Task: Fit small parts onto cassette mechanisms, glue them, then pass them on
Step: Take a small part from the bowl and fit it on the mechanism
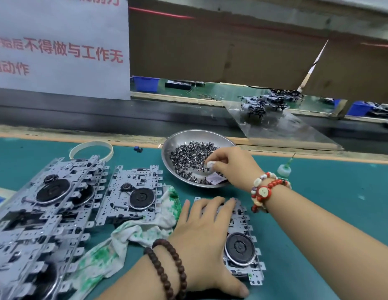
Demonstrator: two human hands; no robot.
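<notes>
My left hand (201,239) lies flat with straight fingers on a metal cassette mechanism (243,254) near the front of the green mat. My right hand (230,163) reaches into a steel bowl (167,148) full of small dark parts (188,154), its fingers curled and pinching among them; the thumb tip is wrapped in white. What exactly it pinches is too small to make out. A glue bottle (283,168) with a green nozzle stands right of the bowl, behind my right wrist. Another single mechanism (132,195) lies left of the bowl.
A stack of several mechanisms (43,215) fills the left of the mat. A green-stained white rag (123,241) lies between them and my left hand. A tape ring (91,149) sits at the back left. Beyond the mat runs a conveyor (102,118) with a clear plate (297,133) carrying mechanisms.
</notes>
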